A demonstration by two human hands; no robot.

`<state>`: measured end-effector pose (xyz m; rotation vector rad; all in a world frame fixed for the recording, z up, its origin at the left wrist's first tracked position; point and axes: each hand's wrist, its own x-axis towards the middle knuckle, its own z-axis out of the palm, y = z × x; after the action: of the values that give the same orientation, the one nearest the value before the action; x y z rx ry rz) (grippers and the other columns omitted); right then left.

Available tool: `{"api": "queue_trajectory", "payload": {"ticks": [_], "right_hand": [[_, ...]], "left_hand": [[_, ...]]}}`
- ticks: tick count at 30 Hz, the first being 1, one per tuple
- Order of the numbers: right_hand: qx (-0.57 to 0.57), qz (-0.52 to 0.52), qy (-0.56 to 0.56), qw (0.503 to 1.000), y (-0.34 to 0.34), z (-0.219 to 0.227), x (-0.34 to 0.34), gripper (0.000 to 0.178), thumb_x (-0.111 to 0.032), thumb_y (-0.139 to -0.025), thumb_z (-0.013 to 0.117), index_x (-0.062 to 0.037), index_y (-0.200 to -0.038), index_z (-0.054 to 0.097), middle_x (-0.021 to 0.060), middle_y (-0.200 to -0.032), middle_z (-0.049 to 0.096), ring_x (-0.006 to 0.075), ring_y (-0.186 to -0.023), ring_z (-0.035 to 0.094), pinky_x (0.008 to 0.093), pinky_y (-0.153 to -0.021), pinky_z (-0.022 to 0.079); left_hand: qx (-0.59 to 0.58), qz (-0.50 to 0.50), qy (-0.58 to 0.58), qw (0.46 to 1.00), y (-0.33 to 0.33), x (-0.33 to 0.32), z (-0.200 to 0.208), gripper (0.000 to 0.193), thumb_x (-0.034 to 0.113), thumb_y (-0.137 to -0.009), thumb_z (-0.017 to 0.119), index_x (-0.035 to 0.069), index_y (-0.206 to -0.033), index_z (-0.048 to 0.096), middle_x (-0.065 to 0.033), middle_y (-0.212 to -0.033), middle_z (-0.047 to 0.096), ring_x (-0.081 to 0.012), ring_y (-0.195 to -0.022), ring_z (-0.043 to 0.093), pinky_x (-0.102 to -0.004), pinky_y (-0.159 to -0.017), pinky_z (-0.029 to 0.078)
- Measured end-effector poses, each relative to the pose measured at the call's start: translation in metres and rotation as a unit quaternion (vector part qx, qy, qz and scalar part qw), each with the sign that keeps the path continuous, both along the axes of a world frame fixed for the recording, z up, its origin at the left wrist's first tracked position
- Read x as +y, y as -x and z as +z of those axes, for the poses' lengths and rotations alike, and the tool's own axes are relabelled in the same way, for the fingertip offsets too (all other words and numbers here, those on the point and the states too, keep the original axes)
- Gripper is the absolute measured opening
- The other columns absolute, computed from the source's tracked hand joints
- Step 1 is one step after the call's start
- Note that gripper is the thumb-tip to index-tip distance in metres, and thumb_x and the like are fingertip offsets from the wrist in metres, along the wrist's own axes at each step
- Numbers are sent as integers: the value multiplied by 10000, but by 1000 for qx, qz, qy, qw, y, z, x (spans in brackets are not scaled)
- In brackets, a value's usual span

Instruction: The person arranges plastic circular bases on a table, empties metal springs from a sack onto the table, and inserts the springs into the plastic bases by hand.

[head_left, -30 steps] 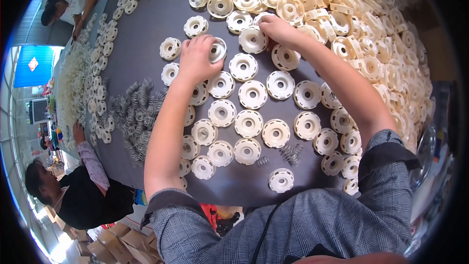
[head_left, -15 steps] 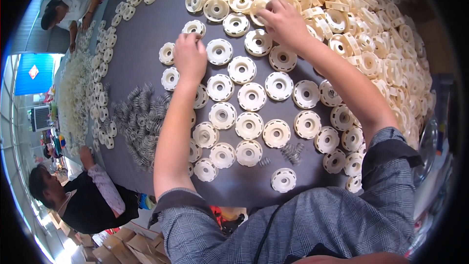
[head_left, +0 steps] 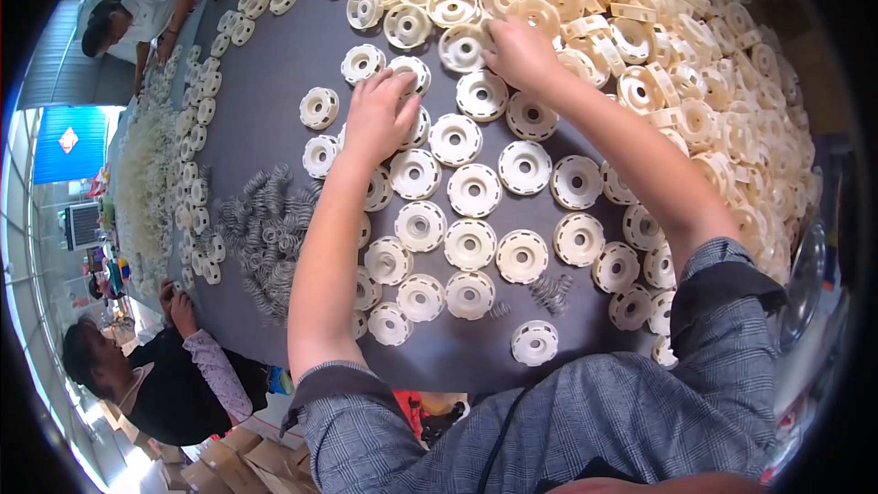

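Cream plastic wheel-shaped discs with a centre hole and slotted rim, such as this one (head_left: pixel 474 190), lie in loose rows before me. My left hand (head_left: pixel 375 119) is at the left of the rows. Its fingers are apart and reach over the near edge of a white disc (head_left: pixel 412 71), with the thumb by another disc below. My right hand (head_left: pixel 523 53) is closed at the right rim of a cream disc (head_left: pixel 462 48) beside the pile; its fingertips are partly hidden. Metal coil springs (head_left: pixel 261 238) lie heaped left of my left forearm, and a few springs (head_left: pixel 551 293) lie near the table's front.
A tall pile of cream discs (head_left: pixel 700 119) fills the far right. A line of discs (head_left: pixel 197 137) runs along the left side, beside a heap of small translucent pieces (head_left: pixel 142 174). Two people work at the left. Cardboard boxes (head_left: pixel 229 462) stand at lower left.
My left hand has moved right, from the leftmost discs onto a disc further in. My right hand has come slightly nearer, with a disc now out from the pile's edge.
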<state>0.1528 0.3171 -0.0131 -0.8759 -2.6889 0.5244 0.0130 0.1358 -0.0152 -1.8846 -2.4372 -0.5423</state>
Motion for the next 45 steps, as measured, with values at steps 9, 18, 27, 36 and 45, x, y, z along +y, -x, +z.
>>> {"api": "queue_trajectory", "payload": {"ticks": [9,18,27,36,45], "right_hand": [[77,142,30,986,26,1,-25,421,-244,-719,651,-49,-1074,537,138,-1092,532,281,-1025,510,355,-871,430],[-68,136,32,988,38,25,-26,367,-318,-729,597,-7,-925,603,147,-957,602,297,-873,580,397,-779,468],[-12,24,-2,1000,29,9,-6,271,-277,-837,473,-34,-807,589,131,-730,616,269,-696,608,392,-622,484],[-172,53,-178,967,22,2,-5,588,-445,-833,432,-275,-1367,258,142,-1449,115,351,-1327,128,556,-1043,79],[45,200,-94,974,52,-13,-21,530,-220,-751,538,-198,-1266,416,102,-1304,407,230,-1201,390,463,-1009,244]], "left_hand": [[-1,74,-9,997,44,46,-27,444,122,-754,532,61,-1190,471,-124,-1240,471,-307,-1174,406,-416,-983,303],[-91,97,2,991,38,49,-11,168,127,-712,612,68,-870,609,-78,-979,583,-254,-845,584,-346,-745,457],[-353,265,-171,880,51,54,-11,201,146,-810,566,16,-962,551,-65,-881,604,-182,-824,578,-293,-743,440],[62,107,107,987,2,49,-15,704,605,-780,439,215,-1351,307,-139,-1430,182,-264,-1336,139,-512,-1056,83],[23,177,-8,984,46,19,-17,700,282,-698,631,151,-1301,302,-131,-1326,321,-276,-1250,307,-477,-1047,183]]}}
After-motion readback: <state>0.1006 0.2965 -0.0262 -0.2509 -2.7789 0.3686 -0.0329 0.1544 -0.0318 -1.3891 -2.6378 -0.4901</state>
